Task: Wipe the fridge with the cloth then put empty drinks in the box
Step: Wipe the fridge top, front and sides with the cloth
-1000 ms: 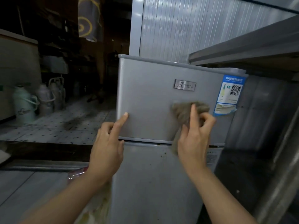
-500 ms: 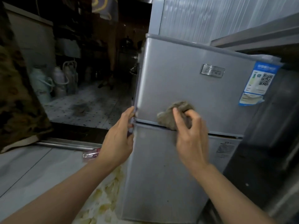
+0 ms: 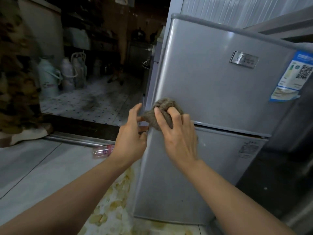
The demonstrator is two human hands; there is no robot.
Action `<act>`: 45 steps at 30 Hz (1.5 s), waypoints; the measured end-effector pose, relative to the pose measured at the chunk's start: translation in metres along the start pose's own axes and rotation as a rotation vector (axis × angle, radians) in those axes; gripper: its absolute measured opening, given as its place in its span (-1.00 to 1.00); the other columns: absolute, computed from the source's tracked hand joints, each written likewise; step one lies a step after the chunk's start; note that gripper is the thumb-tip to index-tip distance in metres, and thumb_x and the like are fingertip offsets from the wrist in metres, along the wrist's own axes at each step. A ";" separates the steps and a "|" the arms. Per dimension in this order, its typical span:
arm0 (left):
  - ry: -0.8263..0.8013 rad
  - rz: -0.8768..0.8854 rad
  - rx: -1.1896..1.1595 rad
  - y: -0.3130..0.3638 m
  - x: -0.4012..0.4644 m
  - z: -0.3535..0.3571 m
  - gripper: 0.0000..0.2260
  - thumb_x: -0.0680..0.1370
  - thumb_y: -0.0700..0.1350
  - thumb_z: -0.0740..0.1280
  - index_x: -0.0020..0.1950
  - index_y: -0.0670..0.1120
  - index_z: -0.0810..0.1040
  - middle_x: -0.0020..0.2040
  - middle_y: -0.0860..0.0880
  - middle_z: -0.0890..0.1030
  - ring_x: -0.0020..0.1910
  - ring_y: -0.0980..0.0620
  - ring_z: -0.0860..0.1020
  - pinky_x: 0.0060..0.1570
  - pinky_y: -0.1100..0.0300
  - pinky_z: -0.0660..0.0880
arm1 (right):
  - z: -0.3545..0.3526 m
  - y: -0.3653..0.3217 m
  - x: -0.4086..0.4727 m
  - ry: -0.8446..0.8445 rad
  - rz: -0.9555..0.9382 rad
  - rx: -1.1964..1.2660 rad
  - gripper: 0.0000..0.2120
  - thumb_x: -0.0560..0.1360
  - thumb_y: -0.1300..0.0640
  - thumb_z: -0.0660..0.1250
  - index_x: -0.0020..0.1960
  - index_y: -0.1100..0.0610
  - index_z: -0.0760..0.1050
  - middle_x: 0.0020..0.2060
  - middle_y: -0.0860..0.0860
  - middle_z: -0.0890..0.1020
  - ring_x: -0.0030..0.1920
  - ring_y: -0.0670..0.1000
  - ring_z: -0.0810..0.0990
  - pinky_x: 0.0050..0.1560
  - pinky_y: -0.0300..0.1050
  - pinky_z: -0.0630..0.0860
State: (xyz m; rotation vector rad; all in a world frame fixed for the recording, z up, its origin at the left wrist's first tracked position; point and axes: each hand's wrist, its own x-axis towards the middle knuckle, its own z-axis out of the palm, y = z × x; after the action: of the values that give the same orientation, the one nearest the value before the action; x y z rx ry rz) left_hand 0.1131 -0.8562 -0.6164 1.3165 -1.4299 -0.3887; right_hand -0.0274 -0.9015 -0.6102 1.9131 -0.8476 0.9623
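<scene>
Fridge point(image 3: 211, 92): silver, two doors, both closed, so contents can't be seen. Right hand point(image 3: 179, 138) grips a bunched brown cloth point(image 3: 162, 114), fingers point(image 3: 158, 114) curled round it, pressing it on the upper door's lower left corner, just above the seam w/ the lower door. Left hand point(image 3: 130, 138) sits at the fridge's left edge, at seam height, fingers loosely spread and partly bent, tips touching the edge; holds nothing.

Containers: an empty-looking clear plastic bottle point(image 3: 103, 150) w/ pink label lies on its side on the floor point(image 3: 33, 167), just left of the left wrist, near a metal door sill point(image 3: 76, 140). Far left, in a dim room past the sill, several thermos jugs point(image 3: 49, 80) stand on tiled floor; contents not visible.

Edges/room: blue energy label point(image 3: 291, 78) on the door's right edge, a corner peeling. Dark metal cabinet point(image 3: 279, 167) close on the fridge's right. Open floor to the left; yellowish stains point(image 3: 116, 192) by the fridge's base.
</scene>
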 end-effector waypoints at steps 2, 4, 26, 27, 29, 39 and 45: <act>-0.019 0.008 -0.002 0.003 0.001 -0.001 -0.28 0.50 -0.37 0.26 0.51 0.11 0.04 0.17 0.14 0.45 0.12 0.08 0.57 0.13 0.03 0.55 | -0.004 0.014 -0.007 -0.008 -0.057 -0.026 -0.57 0.51 0.29 0.11 0.34 0.09 0.43 0.17 0.11 0.31 -0.15 0.14 0.32 -0.27 0.02 0.39; -0.049 0.008 -0.011 0.006 0.001 -0.001 -0.27 0.50 -0.38 0.26 0.51 0.14 0.04 0.18 0.15 0.45 0.10 0.11 0.56 0.13 0.02 0.55 | -0.011 0.034 -0.019 0.014 -0.060 -0.040 -0.58 0.51 0.29 0.15 0.34 0.07 0.42 0.16 0.12 0.34 -0.13 0.16 0.36 -0.22 0.04 0.41; 0.220 -0.021 0.219 0.015 -0.004 0.036 -0.40 0.49 -0.10 0.38 0.45 0.06 0.18 0.24 0.02 0.51 0.12 -0.02 0.53 0.03 -0.11 0.54 | -0.023 0.096 -0.066 0.099 0.138 -0.074 -0.62 0.48 0.29 0.37 0.28 0.11 0.51 0.10 0.11 0.39 -0.10 0.14 0.43 -0.18 0.02 0.37; 0.242 -0.016 0.229 0.015 -0.004 0.040 -0.41 0.48 -0.09 0.39 0.44 0.04 0.20 0.25 0.01 0.49 0.14 -0.03 0.51 0.07 -0.08 0.51 | -0.026 0.106 -0.074 0.096 0.160 -0.082 -0.61 0.47 0.30 0.37 0.28 0.12 0.51 0.11 0.12 0.39 -0.08 0.15 0.44 -0.18 0.03 0.39; 0.278 -0.007 0.237 0.015 -0.004 0.047 -0.42 0.49 -0.08 0.39 0.43 0.03 0.21 0.28 -0.01 0.45 0.18 -0.03 0.48 0.10 -0.04 0.49 | -0.033 0.127 -0.089 0.089 0.226 -0.092 -0.59 0.46 0.31 0.38 0.29 0.12 0.49 0.12 0.14 0.37 -0.04 0.19 0.45 -0.17 0.05 0.49; 0.332 0.038 0.220 0.004 -0.004 0.058 -0.45 0.51 -0.10 0.35 0.45 -0.07 0.22 0.34 -0.11 0.42 0.27 -0.13 0.43 0.25 -0.08 0.41 | -0.049 0.167 -0.123 0.086 0.741 -0.003 -0.56 0.43 0.30 0.38 0.30 0.20 0.47 0.16 0.29 0.49 0.03 0.28 0.57 -0.13 0.11 0.57; 0.346 0.050 0.199 0.002 -0.005 0.060 -0.48 0.51 -0.09 0.36 0.42 -0.06 0.25 0.31 -0.14 0.45 0.26 -0.14 0.45 0.25 -0.07 0.41 | -0.041 0.157 -0.135 0.137 1.069 0.109 -0.75 0.52 0.26 0.28 0.18 0.30 0.51 0.08 0.24 0.58 0.04 0.15 0.58 -0.01 -0.23 0.38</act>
State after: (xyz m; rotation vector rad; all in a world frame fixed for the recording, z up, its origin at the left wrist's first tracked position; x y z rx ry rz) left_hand 0.0608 -0.8765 -0.6380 1.4241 -1.2275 0.0184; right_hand -0.2338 -0.9079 -0.6528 1.3757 -1.8159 1.7391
